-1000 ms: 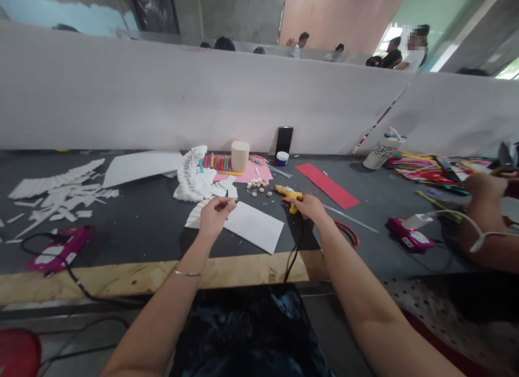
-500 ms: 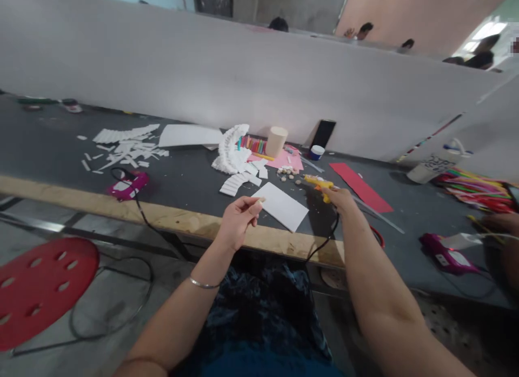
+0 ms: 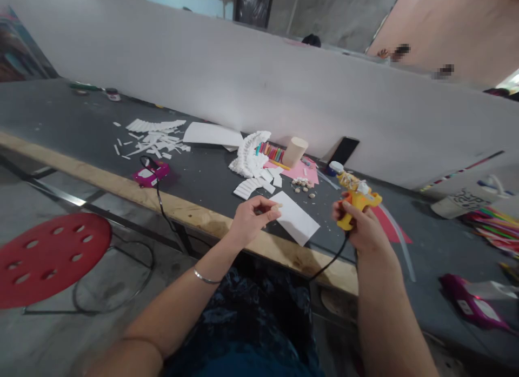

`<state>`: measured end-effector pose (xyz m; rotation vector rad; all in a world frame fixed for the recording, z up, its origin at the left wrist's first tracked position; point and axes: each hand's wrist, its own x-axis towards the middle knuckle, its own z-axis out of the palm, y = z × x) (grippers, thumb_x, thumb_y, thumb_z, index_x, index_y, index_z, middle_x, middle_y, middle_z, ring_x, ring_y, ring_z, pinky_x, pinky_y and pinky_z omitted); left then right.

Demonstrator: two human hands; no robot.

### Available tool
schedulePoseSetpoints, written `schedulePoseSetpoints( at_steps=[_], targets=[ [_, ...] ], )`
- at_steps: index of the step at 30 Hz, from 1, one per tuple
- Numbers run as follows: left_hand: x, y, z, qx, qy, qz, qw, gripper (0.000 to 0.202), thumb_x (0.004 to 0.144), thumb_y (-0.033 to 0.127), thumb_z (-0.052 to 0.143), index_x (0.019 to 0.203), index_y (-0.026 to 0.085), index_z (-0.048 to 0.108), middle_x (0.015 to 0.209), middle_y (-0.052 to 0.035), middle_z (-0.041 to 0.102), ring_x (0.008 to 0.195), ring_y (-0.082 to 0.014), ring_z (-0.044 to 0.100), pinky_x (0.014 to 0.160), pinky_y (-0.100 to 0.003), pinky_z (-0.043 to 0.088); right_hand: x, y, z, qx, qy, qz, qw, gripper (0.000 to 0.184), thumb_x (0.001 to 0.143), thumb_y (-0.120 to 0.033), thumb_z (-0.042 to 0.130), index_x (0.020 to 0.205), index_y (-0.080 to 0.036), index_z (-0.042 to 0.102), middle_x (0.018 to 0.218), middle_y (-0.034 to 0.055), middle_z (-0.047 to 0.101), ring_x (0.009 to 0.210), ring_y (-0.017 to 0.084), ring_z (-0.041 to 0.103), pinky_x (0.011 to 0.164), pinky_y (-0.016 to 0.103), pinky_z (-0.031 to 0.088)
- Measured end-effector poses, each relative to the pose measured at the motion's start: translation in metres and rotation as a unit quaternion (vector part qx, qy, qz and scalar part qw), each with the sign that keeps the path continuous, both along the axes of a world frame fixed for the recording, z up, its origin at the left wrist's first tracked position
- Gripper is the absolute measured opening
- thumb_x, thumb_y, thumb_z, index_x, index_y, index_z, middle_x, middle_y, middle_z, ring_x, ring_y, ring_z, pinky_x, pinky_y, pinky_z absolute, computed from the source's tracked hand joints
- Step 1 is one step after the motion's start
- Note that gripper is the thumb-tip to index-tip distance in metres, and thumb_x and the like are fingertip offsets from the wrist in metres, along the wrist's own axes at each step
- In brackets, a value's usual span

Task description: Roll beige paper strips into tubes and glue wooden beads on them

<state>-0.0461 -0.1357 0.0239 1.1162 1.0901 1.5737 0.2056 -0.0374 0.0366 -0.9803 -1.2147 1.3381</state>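
Note:
My left hand (image 3: 252, 221) pinches a small pale pebble-like piece (image 3: 277, 207) between thumb and fingertips, just over the near left edge of a white rectangular sheet (image 3: 298, 221). In my right hand (image 3: 367, 231) is a yellow hot glue gun (image 3: 357, 194), raised above the table to the right of the sheet. A long clear glue stick (image 3: 399, 233) trails from its back, and a black cord (image 3: 334, 258) hangs below it. Small round pebbles (image 3: 302, 187) lie in a cluster just beyond the sheet. White ridged strips (image 3: 248, 186) rest left of them.
Farther back stand a ruffled white piece (image 3: 248, 152), a cream cylinder (image 3: 294, 151), a leaning phone (image 3: 344, 151) and a small jar (image 3: 334, 167). White scraps (image 3: 156, 141) and a purple box (image 3: 151, 174) lie left. Another purple box (image 3: 470, 304) sits right. A red stool (image 3: 57, 258) is at lower left.
My right hand has lifted the glue gun up from beside the pebbles and turned it. My left hand keeps its pinch near the sheet. The camera view has shifted and tilted.

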Motion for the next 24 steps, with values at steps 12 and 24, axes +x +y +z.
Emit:
schedulePoseSetpoints(
  at_steps=[12,24],
  targets=[
    [-0.005,0.109,-0.004,0.041,0.194,-0.007,0.98,0.021,0.07,0.034,0.075,0.083,0.018,0.071,0.072,-0.0024,0.066,0.061,-0.0122,0.056,0.053,-0.022,0.043,-0.016,0.04,-0.007,0.001,-0.054,0.083,0.995,0.029,0.073,-0.043,0.071,0.086,-0.021,0.058,0.066,-0.0001,0.058,0.049,0.011,0.047,0.046,0.025,0.037],
    [-0.009,0.137,-0.025,-0.075,0.083,-0.046,0.993,0.026,0.062,0.034,0.081,0.077,0.017,0.068,0.067,-0.0001,0.063,0.051,-0.0085,0.051,0.045,-0.021,0.042,-0.025,0.033,-0.042,-0.045,-0.234,-0.006,0.971,0.022,0.072,-0.043,0.07,0.075,-0.021,0.066,0.061,0.0018,0.058,0.061,0.02,0.056,0.056,0.032,0.047]
  ],
)
